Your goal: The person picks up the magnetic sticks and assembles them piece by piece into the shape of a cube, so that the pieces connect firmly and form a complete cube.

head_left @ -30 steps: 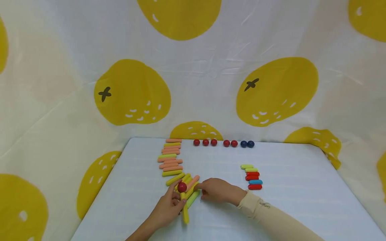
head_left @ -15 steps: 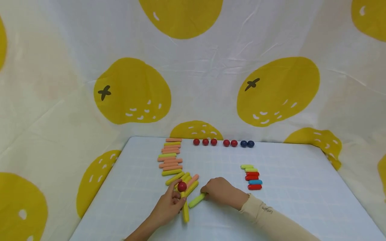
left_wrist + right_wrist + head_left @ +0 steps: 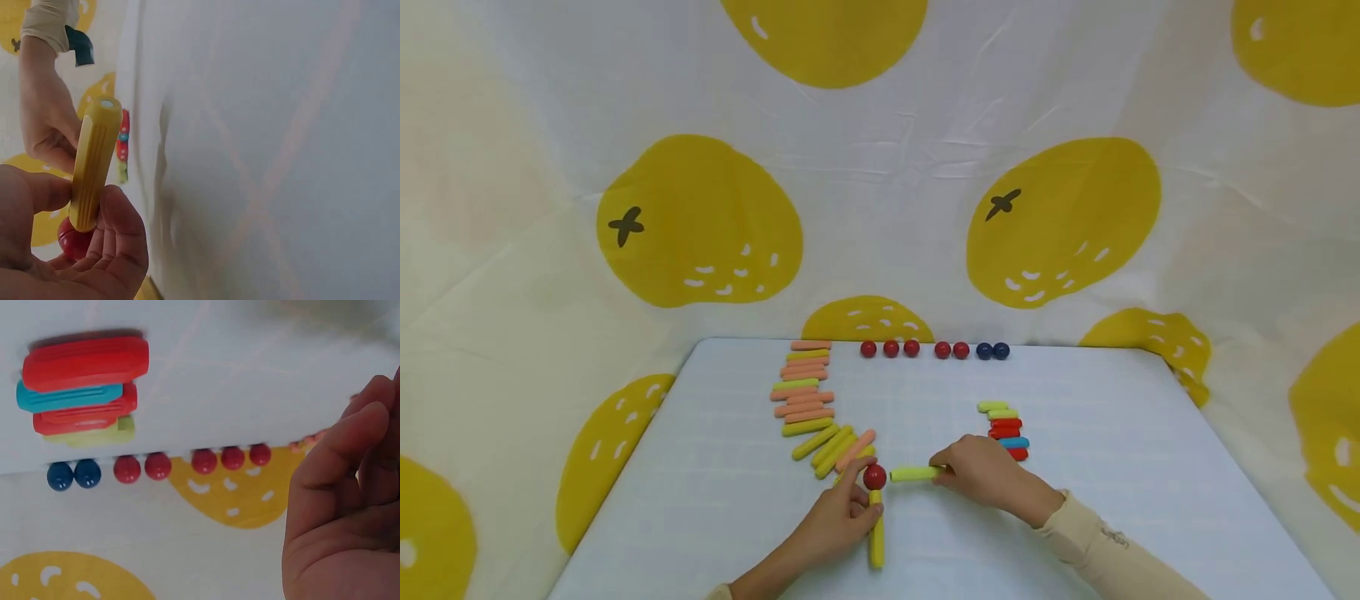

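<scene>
My left hand [image 3: 841, 518] pinches a yellow toy building stick [image 3: 877, 546] between thumb and fingers; a shiny red ball [image 3: 875, 477] sits at its far end. In the left wrist view this yellow stick [image 3: 95, 162] shows ribbed sides and a small silvery spot at its near end, with the red ball [image 3: 73, 240] partly behind the fingers. Just to the right, my right hand [image 3: 988, 472] pinches a light green stick [image 3: 913, 474] by one end. Its free end points at the red ball, a small gap apart. The right wrist view does not show the green stick.
A curved row of salmon and yellow sticks [image 3: 805, 408] lies left of my hands. Red balls [image 3: 912, 348] and two dark blue balls [image 3: 992, 351] line the table's back edge. Short red, blue and green sticks [image 3: 86, 362] lie beyond my right hand. A fruit-patterned cloth [image 3: 880, 208] hangs behind.
My right hand has drawn the light green stick away from the pile, lifted it and turned it level toward the red ball. The left hand still holds the yellow stick, shifted slightly right.
</scene>
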The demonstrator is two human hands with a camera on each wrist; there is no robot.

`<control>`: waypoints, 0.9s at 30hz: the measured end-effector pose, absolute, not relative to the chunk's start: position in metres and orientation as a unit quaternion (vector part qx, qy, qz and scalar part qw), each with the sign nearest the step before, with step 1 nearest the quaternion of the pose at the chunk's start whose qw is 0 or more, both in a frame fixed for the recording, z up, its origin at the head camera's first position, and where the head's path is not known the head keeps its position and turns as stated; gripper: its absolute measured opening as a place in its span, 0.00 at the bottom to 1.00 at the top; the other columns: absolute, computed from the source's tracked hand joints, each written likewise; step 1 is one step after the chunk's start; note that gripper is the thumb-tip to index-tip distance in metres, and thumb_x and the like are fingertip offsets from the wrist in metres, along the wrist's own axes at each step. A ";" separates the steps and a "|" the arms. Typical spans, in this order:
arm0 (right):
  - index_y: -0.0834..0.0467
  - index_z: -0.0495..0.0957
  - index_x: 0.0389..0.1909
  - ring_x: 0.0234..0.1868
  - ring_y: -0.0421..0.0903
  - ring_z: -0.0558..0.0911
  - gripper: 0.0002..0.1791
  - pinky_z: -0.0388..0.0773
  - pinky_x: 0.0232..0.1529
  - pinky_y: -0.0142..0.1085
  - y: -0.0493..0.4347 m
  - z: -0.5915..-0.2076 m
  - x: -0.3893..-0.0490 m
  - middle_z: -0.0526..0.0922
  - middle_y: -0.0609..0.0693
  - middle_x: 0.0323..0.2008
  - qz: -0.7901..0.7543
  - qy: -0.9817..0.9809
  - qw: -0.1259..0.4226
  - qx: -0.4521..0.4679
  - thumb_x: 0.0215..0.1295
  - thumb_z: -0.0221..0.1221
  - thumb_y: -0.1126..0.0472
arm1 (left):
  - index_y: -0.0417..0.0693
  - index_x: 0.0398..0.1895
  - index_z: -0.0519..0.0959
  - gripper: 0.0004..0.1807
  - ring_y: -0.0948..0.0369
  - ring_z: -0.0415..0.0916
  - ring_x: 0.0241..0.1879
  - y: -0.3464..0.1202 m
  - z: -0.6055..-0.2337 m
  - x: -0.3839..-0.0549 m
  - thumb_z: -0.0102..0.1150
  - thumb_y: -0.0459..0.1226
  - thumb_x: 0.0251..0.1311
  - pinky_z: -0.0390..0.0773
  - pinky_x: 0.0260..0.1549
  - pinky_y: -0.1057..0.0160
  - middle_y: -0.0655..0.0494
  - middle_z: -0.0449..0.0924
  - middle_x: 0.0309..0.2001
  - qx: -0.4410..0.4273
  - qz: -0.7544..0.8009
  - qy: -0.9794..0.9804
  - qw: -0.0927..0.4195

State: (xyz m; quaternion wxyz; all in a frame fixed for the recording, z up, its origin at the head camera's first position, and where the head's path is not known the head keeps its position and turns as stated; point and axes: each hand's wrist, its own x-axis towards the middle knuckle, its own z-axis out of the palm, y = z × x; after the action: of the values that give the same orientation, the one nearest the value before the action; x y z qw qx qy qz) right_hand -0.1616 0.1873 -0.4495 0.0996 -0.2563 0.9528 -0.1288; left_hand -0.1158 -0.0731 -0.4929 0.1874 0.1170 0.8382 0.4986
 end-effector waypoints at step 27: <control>0.53 0.90 0.40 0.23 0.34 0.69 0.11 0.71 0.28 0.29 0.189 -0.470 -0.135 0.83 0.37 0.21 -0.113 0.952 0.108 -0.264 0.59 0.73 0.52 | 0.53 0.60 0.75 0.21 0.61 0.73 0.38 -0.051 -0.493 -0.122 0.66 0.44 0.65 0.80 0.37 0.62 0.52 0.71 0.48 0.146 0.362 0.893 0.226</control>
State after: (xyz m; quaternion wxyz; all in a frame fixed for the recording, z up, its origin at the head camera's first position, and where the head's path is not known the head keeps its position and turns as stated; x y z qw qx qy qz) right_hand -0.1347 0.1894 -0.4696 0.1079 -0.2642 0.9518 -0.1127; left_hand -0.1223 -0.0512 -0.4926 0.2259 0.1461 0.8926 0.3617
